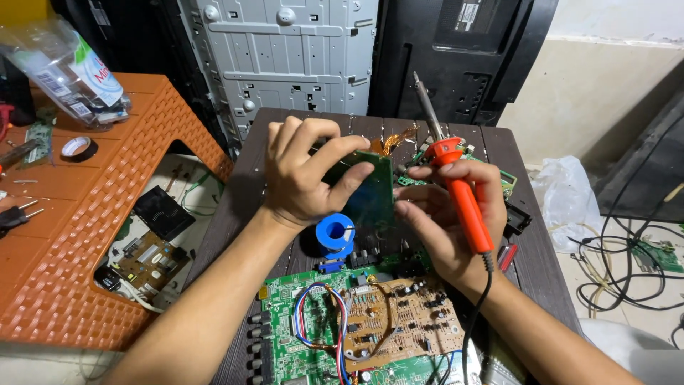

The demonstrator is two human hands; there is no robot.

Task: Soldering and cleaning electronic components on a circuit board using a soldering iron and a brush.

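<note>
1. The left hand has its grip clenched on a small green circuit board, held on edge above the dark desk, its long axis running up and down.
2. The right hand grasps an orange soldering iron, also touching the board's edge.
3. The iron's long axis tilts slightly left; its metal tip points up and away from the person, the cord hanging down.
4. A blue solder spool sits just below the board.

Left hand raised, fingers curled in a grip, right hand seemingly clasped, both forearms extended
</note>
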